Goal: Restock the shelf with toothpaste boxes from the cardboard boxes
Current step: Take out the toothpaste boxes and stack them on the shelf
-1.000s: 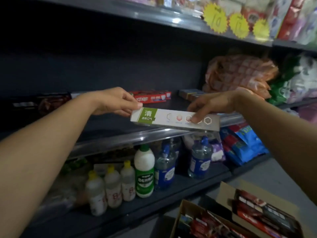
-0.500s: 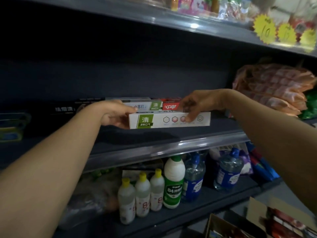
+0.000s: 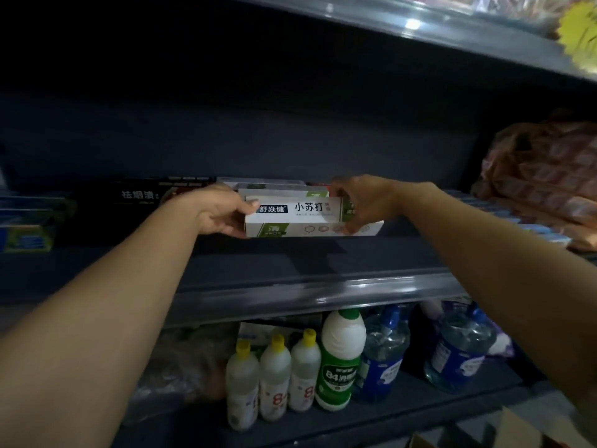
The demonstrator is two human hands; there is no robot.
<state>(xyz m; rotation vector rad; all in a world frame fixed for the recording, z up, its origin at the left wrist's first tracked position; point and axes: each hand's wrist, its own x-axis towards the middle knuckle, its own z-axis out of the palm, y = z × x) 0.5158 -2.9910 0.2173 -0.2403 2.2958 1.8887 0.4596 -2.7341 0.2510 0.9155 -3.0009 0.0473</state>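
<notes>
Toothpaste box (image 3: 310,218) gripped by both hands on the shelf (image 3: 290,253).

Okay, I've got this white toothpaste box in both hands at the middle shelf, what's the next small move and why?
Probably push the white toothpaste box straight back and let go. Your left hand and right hand grip its ends, and it already sits level at the shelf, right in front of the matching boxes behind.

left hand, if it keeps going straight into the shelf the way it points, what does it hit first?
Probably the dark box lying at the back of the shelf, just behind the left hand, which grips the white toothpaste box. Depth is unclear in this dim view.
</notes>
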